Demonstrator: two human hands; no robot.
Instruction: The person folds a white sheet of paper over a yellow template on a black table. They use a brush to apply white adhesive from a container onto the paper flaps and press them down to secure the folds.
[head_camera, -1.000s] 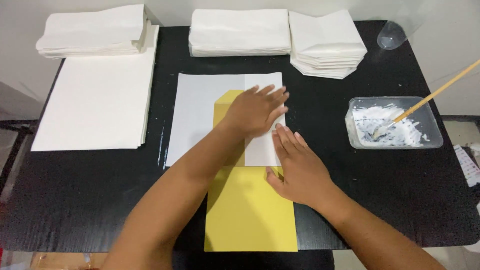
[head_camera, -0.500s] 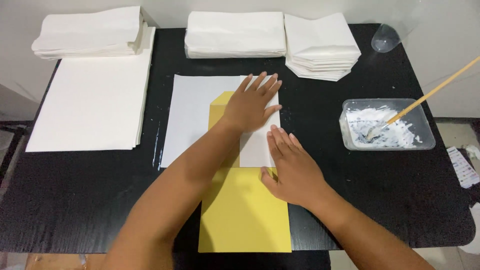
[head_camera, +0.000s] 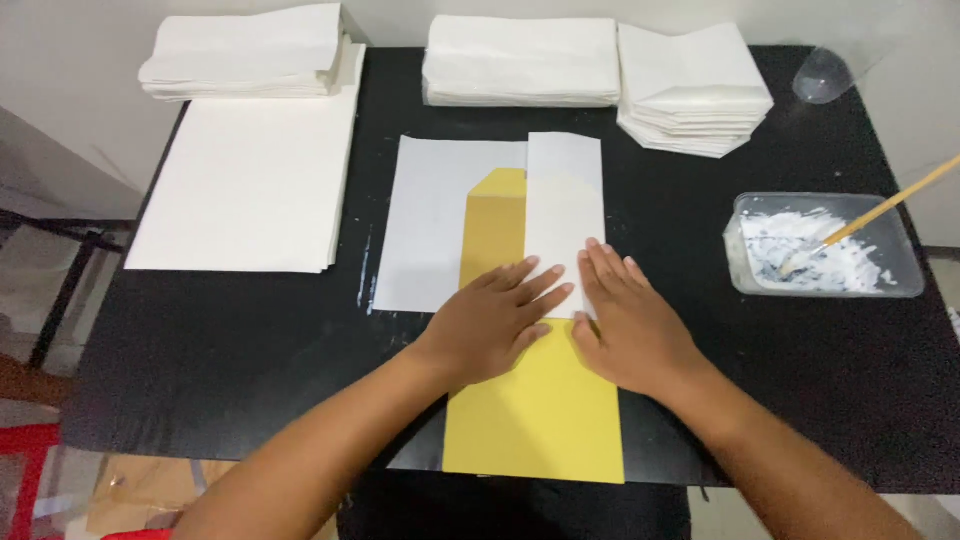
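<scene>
Side by side, left hand (head_camera: 497, 322) and right hand (head_camera: 627, 325) — fingers spread, flat — pressing yellow paper (head_camera: 535, 415), white strip (head_camera: 563, 215).

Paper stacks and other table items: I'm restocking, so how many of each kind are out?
White stacks: 4
Yellow sheets: 1
Paste tubs: 1
Brushes: 1
Clear cups: 1
Total: 8

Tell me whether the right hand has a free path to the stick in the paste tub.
Probably yes. The right hand lies flat on the folded white sheet, and only bare black table shows between it and the stick leaning in the paste tub to its right.
</scene>
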